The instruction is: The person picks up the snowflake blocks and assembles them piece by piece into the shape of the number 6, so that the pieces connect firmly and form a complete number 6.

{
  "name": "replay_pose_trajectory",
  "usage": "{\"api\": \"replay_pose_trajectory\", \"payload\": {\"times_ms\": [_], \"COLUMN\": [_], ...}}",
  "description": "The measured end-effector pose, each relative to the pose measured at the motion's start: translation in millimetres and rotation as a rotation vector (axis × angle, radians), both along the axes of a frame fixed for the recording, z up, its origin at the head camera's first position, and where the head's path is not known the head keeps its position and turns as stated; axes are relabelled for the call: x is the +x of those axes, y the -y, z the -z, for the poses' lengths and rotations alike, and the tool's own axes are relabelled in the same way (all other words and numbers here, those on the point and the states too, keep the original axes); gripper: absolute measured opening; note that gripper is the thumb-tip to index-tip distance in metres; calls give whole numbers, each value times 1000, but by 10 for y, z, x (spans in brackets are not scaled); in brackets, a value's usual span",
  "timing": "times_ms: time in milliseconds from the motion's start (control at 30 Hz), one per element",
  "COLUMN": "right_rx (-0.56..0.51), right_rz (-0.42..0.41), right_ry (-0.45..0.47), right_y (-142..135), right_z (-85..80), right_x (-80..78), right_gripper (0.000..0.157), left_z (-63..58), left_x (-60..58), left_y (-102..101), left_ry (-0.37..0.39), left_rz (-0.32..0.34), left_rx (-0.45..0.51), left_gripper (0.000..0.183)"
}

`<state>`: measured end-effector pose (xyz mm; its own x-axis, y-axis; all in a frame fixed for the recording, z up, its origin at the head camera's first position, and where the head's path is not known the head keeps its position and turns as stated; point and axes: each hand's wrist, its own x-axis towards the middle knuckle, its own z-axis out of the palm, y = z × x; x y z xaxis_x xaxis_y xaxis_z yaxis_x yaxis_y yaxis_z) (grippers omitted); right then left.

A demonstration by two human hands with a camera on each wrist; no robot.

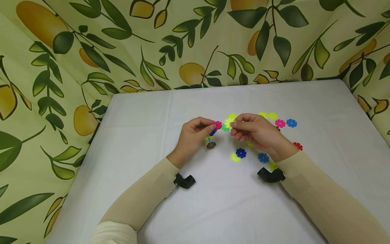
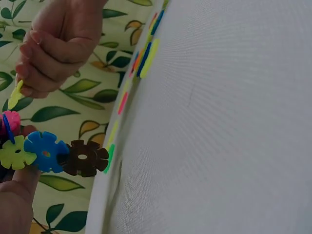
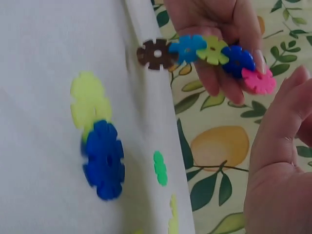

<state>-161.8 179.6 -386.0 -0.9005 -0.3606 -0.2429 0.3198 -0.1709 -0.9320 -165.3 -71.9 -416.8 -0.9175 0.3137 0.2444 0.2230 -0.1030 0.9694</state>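
Cream cloth (image 1: 195,44), printed with orange fruit and dark green leaves, hung behind the surface (image 1: 143,132) and along both sides. White woven fabric (image 1: 219,210) (lightly creased in places) covered the top, under soft light.

Both arms wore plain beige, close-fitting long fabric sleeves, left (image 1: 143,189) and right (image 1: 320,193), ending at the wrists. Looser cream cloth (image 1: 114,232) lay bunched in folds around the left elbow. Small matte-black, bent, blunt-ended wrist pieces, left (image 1: 185,182) and right (image 1: 271,175), jutted from each cuff's inner side. Left hand (image 1: 193,137), right hand (image 1: 259,132): bare.
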Motion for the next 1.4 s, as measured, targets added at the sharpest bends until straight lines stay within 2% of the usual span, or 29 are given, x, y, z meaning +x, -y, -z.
{"api": "replay_pose_trajectory", "payload": {"times_ms": [167,433,600,900,1167,1300,1400], "right_rx": [-81,-234,-343,-435,-408,-324,-166], "right_rz": [-7,-32,-36,-102,-72,-55,-55], "right_ry": [42,52,74,75,68,65,10], "right_y": [28,68,91,154,225,235,179], "right_z": [-4,48,71,107,122,146,149], "right_x": [18,27,33,56,117,97,57], "right_gripper": [13,22,27,35,31,27,18], "left_z": [-4,2,10,46,49,43,48], "left_x": [15,20,26,21,5,-7,-19], "left_y": [-19,-21,-18,-17,-21,-11,-2], "left_ry": [-51,-128,-172,-272,-294,-208,-97], "left_rz": [18,44,37,11,-20,6,22], "left_rx": [11,37,21,7,-3,-9,-30], "left_gripper": [9,8,11,9,9,6,6]}}
